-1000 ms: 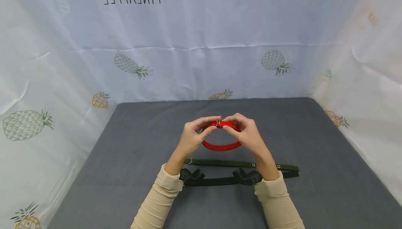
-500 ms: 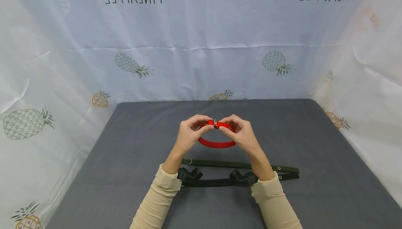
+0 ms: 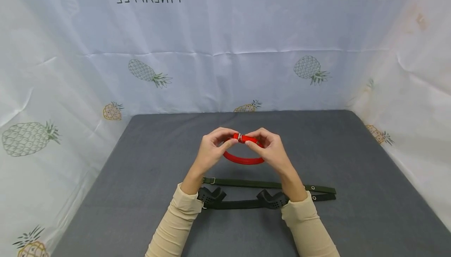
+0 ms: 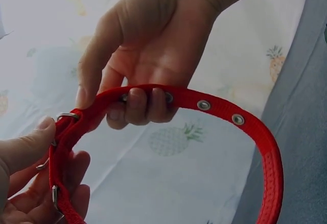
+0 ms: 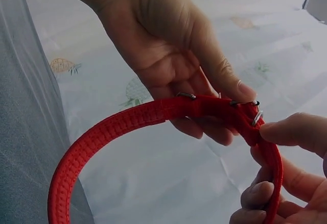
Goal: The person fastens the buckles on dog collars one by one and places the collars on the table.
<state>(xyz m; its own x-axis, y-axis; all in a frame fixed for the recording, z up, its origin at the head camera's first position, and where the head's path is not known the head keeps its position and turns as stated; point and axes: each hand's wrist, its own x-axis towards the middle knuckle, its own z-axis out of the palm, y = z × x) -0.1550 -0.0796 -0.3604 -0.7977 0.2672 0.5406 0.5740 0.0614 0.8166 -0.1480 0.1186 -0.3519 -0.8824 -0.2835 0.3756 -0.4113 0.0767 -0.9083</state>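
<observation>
A red dog collar [image 3: 244, 160] is held up in a loop above the table, its lower curve hanging below both hands. My left hand [image 3: 210, 150] pinches the end with the metal buckle [image 5: 245, 103], thumb on the near side and fingers behind. My right hand [image 3: 274, 151] grips the strap just beside the buckle, on the stretch with metal eyelets [image 4: 204, 105]. In the left wrist view, the strap passes through the buckle area, where a prong [image 4: 42, 166] sticks out. A silver D-ring [image 5: 186, 96] sits on the strap near the left fingers. Fingers partly cover the buckle.
A dark green strap [image 3: 246, 183] with eyelets and a small buckle lies on the grey table [image 3: 169, 143], below the hands. A black strap [image 3: 243, 204] lies nearer, partly behind the forearms. White pineapple-print cloth [image 3: 225, 81] walls the back and sides.
Both hands and the red collar have shifted slightly left and a little up since a second ago. The grip on the collar stays the same. The straps on the table have not moved.
</observation>
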